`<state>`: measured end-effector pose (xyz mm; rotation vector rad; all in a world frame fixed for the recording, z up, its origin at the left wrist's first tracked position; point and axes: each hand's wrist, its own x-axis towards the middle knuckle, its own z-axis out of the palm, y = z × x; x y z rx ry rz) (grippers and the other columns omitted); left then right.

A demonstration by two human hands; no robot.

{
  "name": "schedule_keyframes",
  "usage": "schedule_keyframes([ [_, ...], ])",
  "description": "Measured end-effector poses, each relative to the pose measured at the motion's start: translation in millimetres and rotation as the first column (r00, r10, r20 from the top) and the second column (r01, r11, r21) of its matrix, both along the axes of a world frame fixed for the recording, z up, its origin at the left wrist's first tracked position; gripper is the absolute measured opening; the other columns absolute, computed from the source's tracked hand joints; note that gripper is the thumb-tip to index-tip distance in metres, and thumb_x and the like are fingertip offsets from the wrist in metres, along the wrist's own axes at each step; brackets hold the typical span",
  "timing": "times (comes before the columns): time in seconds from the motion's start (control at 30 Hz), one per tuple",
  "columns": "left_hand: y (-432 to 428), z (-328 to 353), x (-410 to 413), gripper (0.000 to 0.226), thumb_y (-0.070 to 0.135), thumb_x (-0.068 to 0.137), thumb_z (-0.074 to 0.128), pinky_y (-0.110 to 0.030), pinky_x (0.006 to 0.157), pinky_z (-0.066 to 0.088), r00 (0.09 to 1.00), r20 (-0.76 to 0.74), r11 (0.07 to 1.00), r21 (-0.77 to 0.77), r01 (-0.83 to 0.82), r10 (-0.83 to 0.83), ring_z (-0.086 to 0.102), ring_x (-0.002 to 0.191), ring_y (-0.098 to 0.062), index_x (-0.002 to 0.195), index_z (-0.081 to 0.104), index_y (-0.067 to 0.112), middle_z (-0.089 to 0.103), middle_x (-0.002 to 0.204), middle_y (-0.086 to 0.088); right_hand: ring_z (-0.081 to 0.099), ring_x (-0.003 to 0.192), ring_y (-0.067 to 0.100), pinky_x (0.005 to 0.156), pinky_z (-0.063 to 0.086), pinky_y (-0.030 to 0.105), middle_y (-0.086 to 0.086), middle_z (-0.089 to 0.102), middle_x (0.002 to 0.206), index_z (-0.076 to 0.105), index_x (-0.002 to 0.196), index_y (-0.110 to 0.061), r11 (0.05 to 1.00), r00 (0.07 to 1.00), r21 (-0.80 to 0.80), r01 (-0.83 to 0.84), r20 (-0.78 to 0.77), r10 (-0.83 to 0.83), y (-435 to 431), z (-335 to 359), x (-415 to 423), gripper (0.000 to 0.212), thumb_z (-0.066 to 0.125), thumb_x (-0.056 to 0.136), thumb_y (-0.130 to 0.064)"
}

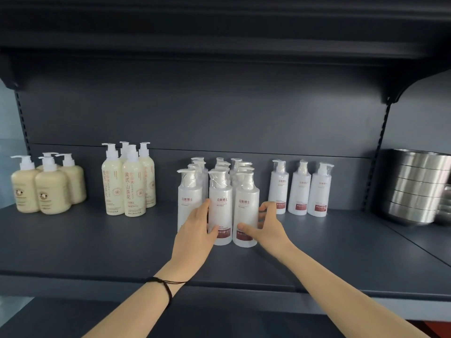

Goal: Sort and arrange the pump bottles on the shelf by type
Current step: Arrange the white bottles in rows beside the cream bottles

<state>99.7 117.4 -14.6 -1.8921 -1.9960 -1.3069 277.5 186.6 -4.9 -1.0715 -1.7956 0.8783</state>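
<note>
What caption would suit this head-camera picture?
Left hand grips the middle white bottle, right hand the right white bottle, on a dark shelf.

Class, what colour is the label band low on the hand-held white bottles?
Dark red band on white bottles; head view.

White bottles (220, 191): 沿美博士; cream bottle (133, 189): 黄芪·山茶花

Four clusters of pump bottles (220, 203) line the shelf (97, 240), stacked bowls (415, 186) rightmost
</note>
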Motion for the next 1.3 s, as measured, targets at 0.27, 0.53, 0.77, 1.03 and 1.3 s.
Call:
schedule_keyframes([
  [0.27, -18, 1, 14, 0.025, 0.036, 0.094, 0.046, -0.018, 0.064, 0.044, 0.912, -0.409, 0.999, 0.029, 0.025, -0.011, 0.057, 0.093, -0.01, 0.115, 0.051, 0.024, 0.053, 0.11, 0.01, 0.057, 0.094, 0.011, 0.08, 0.048, 0.027, -0.005, 0.057, 0.11, 0.047, 0.105, -0.023, 0.991, 0.924, 0.13, 0.029, 0.375, -0.076, -2, -1, 42, 0.026, 0.058, 0.091, -0.042],
  [0.53, 15, 20, 93, 0.028, 0.031, 0.093, 0.044, -0.035, 0.074, 0.038, 0.642, -0.724, 0.955, -0.081, 0.285, -0.253, 0.052, 0.095, -0.024, 0.11, 0.056, 0.013, 0.056, 0.102, -0.004, 0.054, 0.107, 0.023, 0.075, 0.044, 0.034, -0.003, 0.052, 0.125, 0.046, 0.126, -0.021, 0.919, 0.559, 0.393, -0.016, 0.766, -0.318, -2, 17, 110, 0.038, 0.048, 0.094, -0.042],
  [0.77, 63, 31, 146, 0.029, 0.032, 0.089, 0.047, -0.032, 0.074, 0.03, 0.677, -0.705, 0.975, -0.096, 0.202, -0.21, 0.05, 0.103, -0.023, 0.112, 0.055, 0.016, 0.054, 0.109, -0.002, 0.05, 0.119, 0.022, 0.094, 0.044, 0.038, -0.002, 0.052, 0.129, 0.043, 0.135, -0.026, 0.916, 0.498, 0.401, 0.008, 0.793, -0.351, 25, 20, 157, 0.045, 0.05, 0.093, -0.04],
  [1.03, 128, 26, 176, 0.026, 0.028, 0.09, 0.046, -0.032, 0.072, 0.031, 0.714, -0.688, 0.985, -0.174, 0.006, -0.126, 0.05, 0.103, -0.023, 0.112, 0.052, 0.015, 0.053, 0.112, -0.003, 0.05, 0.116, 0.024, 0.09, 0.044, 0.036, 0.0, 0.051, 0.123, 0.041, 0.136, -0.023, 0.92, 0.417, 0.391, -0.005, 0.837, -0.354, 93, 19, 202, 0.047, 0.05, 0.093, -0.04],
  [1.3, 199, 37, 208, 0.053, 0.03, 0.086, 0.06, -0.03, 0.076, 0.042, 0.99, 0.057, 0.977, -0.165, 0.138, -0.13, 0.053, 0.111, -0.018, 0.131, 0.036, 0.019, 0.045, 0.125, 0.007, 0.055, 0.112, 0.02, 0.079, 0.05, 0.034, -0.002, 0.051, 0.13, 0.04, 0.136, -0.022, 0.955, 0.675, 0.241, 0.17, 0.678, -0.291, 178, 29, 220, 0.061, 0.055, 0.086, -0.055],
])
